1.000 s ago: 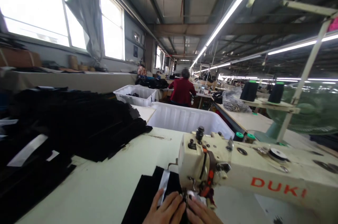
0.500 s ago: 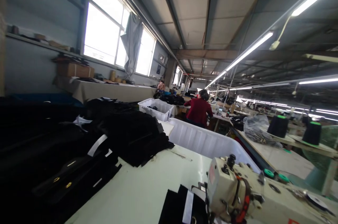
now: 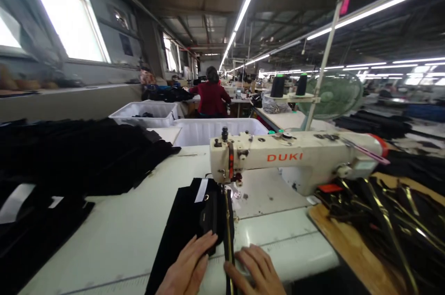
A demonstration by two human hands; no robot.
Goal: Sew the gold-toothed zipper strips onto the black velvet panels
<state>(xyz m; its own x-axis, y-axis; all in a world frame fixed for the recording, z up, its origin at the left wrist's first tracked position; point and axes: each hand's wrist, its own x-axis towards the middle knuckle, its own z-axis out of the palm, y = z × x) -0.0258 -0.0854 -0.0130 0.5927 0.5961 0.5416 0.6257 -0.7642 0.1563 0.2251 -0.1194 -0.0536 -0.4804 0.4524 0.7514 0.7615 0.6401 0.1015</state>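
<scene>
My left hand (image 3: pixel 189 265) lies flat on a black fabric piece (image 3: pixel 170 230), fingers stretched out. The piece bears a white strip (image 3: pixel 201 190), a gold-coloured ring and a dark patch. Running from beneath the sewing machine's needle area toward me is a black zipper strip with a gold line (image 3: pixel 228 225). My right hand (image 3: pixel 259 269) rests just right of this strip, fingers spread, thumb touching its edge. The off-white sewing machine (image 3: pixel 257 151), marked DUKI, stands ahead of both hands, its head over the fabric's far right edge.
Black fabric piles (image 3: pixel 79 156) cover the left side of the table. More gold-lined black strips (image 3: pixel 378 216) lie on a brown board (image 3: pixel 323 221) at right. Behind the machine stand white bins (image 3: pixel 222 127) and a person in a red top (image 3: pixel 212 95). A green fan (image 3: pixel 333 93) is at right.
My view has swung right and down, and the whole sewing machine now shows. Both my hands are now visible at the fabric and zipper strip; neither was in view before.
</scene>
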